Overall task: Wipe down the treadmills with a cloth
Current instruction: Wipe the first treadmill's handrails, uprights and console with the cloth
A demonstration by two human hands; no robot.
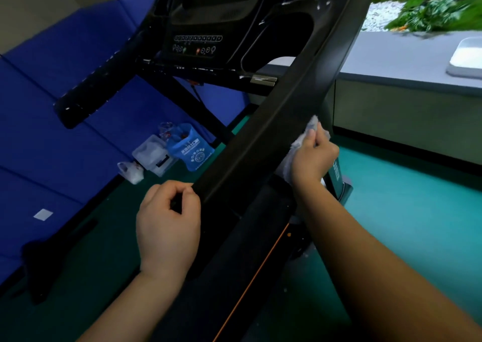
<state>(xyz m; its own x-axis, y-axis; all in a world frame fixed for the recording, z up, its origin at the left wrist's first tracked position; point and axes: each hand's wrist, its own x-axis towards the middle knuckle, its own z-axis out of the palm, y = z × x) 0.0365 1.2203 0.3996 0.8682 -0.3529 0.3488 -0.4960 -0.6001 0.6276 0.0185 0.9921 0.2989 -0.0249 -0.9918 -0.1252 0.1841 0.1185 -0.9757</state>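
One cloth (310,129) in the right hand (313,159) runs along the right-leaning upright (273,132).

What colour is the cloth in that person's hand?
White cloth, gripped by the right hand; head view.

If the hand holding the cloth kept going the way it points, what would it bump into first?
Probably the black upright: the right hand holds the cloth against its side and points up along it. Farther up it would likely reach the console, though depth is hard to judge here.
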